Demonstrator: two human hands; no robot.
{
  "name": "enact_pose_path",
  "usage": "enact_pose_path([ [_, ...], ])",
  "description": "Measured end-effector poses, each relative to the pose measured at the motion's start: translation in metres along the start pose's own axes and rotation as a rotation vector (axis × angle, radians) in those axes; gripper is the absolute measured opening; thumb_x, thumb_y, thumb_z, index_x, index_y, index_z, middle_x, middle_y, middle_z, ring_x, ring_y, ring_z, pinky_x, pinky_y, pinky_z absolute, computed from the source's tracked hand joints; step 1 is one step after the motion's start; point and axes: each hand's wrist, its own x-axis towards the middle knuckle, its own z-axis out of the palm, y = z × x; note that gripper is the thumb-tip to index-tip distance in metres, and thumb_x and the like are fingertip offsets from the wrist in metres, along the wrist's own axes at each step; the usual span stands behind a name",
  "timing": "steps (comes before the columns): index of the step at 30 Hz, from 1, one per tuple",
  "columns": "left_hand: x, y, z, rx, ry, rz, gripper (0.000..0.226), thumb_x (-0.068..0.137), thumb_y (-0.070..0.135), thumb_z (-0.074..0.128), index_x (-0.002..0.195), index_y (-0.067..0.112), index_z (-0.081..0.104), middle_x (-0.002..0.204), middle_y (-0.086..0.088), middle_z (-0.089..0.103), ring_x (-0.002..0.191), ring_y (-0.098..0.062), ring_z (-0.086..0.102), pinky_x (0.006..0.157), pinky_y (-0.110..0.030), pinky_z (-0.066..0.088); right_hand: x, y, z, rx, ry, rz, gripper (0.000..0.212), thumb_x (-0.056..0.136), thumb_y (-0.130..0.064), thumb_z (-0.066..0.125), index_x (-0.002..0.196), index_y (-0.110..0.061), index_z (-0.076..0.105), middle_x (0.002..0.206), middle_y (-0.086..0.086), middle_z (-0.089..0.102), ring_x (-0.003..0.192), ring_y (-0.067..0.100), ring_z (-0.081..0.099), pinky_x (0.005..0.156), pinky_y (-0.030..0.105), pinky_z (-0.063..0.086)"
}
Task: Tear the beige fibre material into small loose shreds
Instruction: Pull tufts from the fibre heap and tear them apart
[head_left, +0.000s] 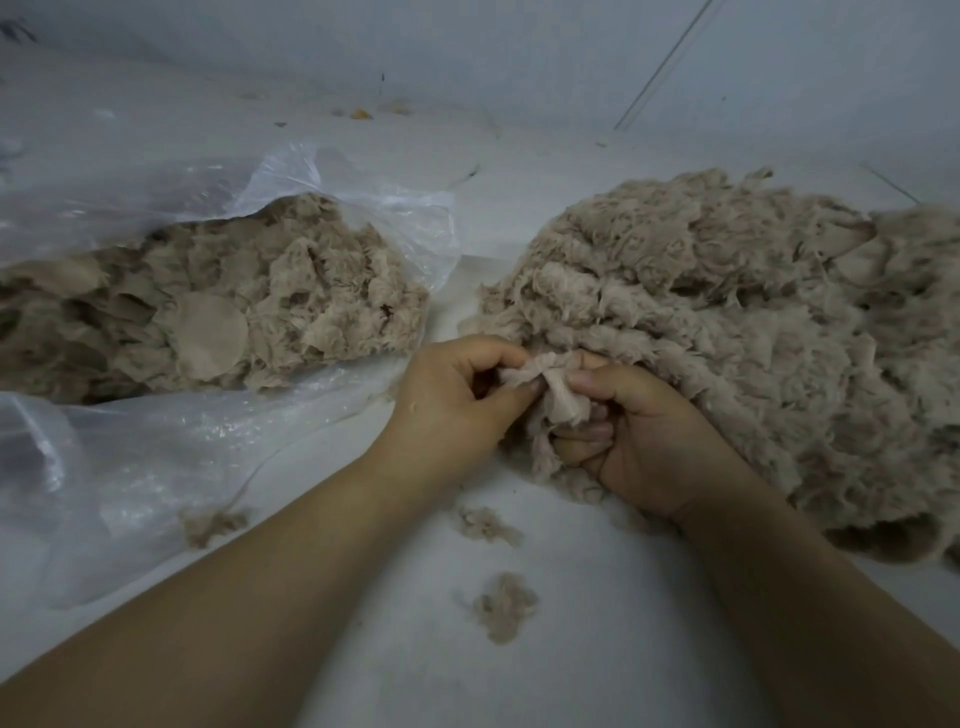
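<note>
A small piece of beige fibre is stretched between my two hands at the centre of the view. My left hand pinches its left end between thumb and forefinger. My right hand grips its lower right part with curled fingers and thumb. Behind and to the right lies a big fluffy heap of loose beige shreds. At the left, a clear plastic bag lies open on its side with flatter, round beige fibre pieces inside.
Everything sits on a white surface. A few small tufts of fibre lie on it between my forearms, one more by the bag's edge. A pale wall rises at the back.
</note>
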Motion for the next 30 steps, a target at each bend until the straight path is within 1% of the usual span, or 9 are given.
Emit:
enact_pose_path([
  [2, -0.001, 0.002, 0.000, -0.020, 0.007, -0.008, 0.018, 0.085, -0.001, 0.069, 0.074, 0.013, 0.071, 0.052, 0.013, 0.060, 0.044, 0.004, 0.050, 0.046, -0.011, 0.039, 0.000, 0.000, 0.000, -0.015, 0.017, 0.000, 0.026, 0.071, -0.014, 0.066, 0.091, -0.002, 0.056, 0.051, -0.005, 0.037, 0.039, 0.002, 0.033, 0.038, 0.013, 0.027],
  [6, -0.001, 0.003, -0.001, -0.081, 0.029, -0.018, 0.020, 0.085, 0.005, 0.071, 0.065, 0.003, 0.069, 0.049, 0.003, 0.051, 0.043, -0.001, 0.042, 0.043, -0.015, 0.035, 0.000, 0.002, 0.002, -0.038, -0.019, -0.031, 0.036, 0.063, -0.026, 0.086, 0.089, -0.007, 0.073, 0.054, -0.005, 0.033, 0.041, 0.000, 0.031, 0.040, 0.012, 0.026],
  [8, -0.001, 0.003, -0.001, -0.079, 0.018, -0.029, 0.019, 0.085, 0.006, 0.071, 0.069, -0.005, 0.069, 0.050, -0.004, 0.051, 0.042, -0.003, 0.042, 0.042, -0.016, 0.035, 0.000, 0.002, 0.002, -0.051, 0.001, -0.021, 0.042, 0.069, -0.021, 0.080, 0.102, 0.002, 0.067, 0.060, 0.000, 0.036, 0.040, 0.000, 0.030, 0.040, 0.011, 0.026],
  [11, 0.000, 0.001, -0.005, -0.087, 0.017, -0.084, 0.011, 0.085, 0.007, 0.071, 0.074, 0.007, 0.073, 0.050, 0.000, 0.058, 0.042, -0.005, 0.049, 0.043, -0.017, 0.039, 0.000, 0.000, 0.003, -0.051, -0.005, -0.001, 0.046, 0.076, -0.012, 0.064, 0.117, 0.007, 0.054, 0.068, 0.003, 0.042, 0.040, -0.002, 0.026, 0.040, 0.012, 0.022],
  [17, 0.013, -0.012, -0.022, 0.031, 0.181, -0.208, 0.022, 0.092, 0.002, 0.062, 0.080, 0.018, 0.072, 0.053, 0.008, 0.061, 0.046, -0.006, 0.052, 0.048, -0.020, 0.043, -0.003, 0.000, -0.003, 0.076, 0.016, -0.007, 0.049, 0.053, -0.008, 0.083, 0.090, -0.007, 0.050, 0.046, -0.007, 0.034, 0.034, 0.000, 0.027, 0.038, 0.012, 0.024],
  [20, 0.011, -0.008, -0.021, 0.022, 0.164, -0.138, 0.018, 0.095, 0.008, 0.058, 0.089, 0.016, 0.074, 0.048, 0.008, 0.058, 0.042, -0.005, 0.050, 0.045, -0.018, 0.042, -0.002, 0.001, 0.000, -0.024, 0.074, -0.035, 0.007, 0.068, -0.004, 0.061, 0.073, -0.009, 0.063, 0.044, -0.008, 0.034, 0.033, 0.000, 0.028, 0.040, 0.013, 0.019],
  [23, 0.005, -0.001, -0.013, 0.000, 0.110, -0.083, 0.013, 0.090, 0.029, 0.066, 0.086, 0.020, 0.074, 0.061, 0.012, 0.066, 0.054, 0.001, 0.058, 0.053, -0.016, 0.045, -0.002, 0.001, 0.001, -0.016, 0.053, -0.032, 0.021, 0.074, -0.003, 0.054, 0.094, -0.002, 0.061, 0.048, -0.005, 0.044, 0.034, -0.001, 0.029, 0.039, 0.013, 0.020],
  [25, 0.000, 0.001, -0.008, -0.127, 0.029, -0.174, 0.018, 0.079, 0.032, 0.072, 0.088, 0.016, 0.072, 0.069, -0.002, 0.070, 0.062, -0.008, 0.062, 0.058, -0.024, 0.049, -0.002, 0.001, 0.003, -0.036, 0.036, -0.022, 0.031, 0.075, -0.004, 0.053, 0.105, 0.003, 0.056, 0.054, 0.001, 0.048, 0.037, 0.000, 0.030, 0.039, 0.013, 0.022],
  [30, -0.006, 0.003, -0.008, -0.311, -0.180, -0.276, 0.017, 0.084, 0.003, 0.069, 0.095, -0.008, 0.061, 0.053, -0.007, 0.060, 0.030, -0.008, 0.041, 0.035, -0.013, 0.030, -0.002, 0.000, 0.001, -0.096, 0.065, -0.015, 0.056, 0.066, -0.021, 0.076, 0.110, 0.004, 0.052, 0.072, 0.010, 0.036, 0.051, 0.010, 0.031, 0.047, 0.019, 0.021],
])
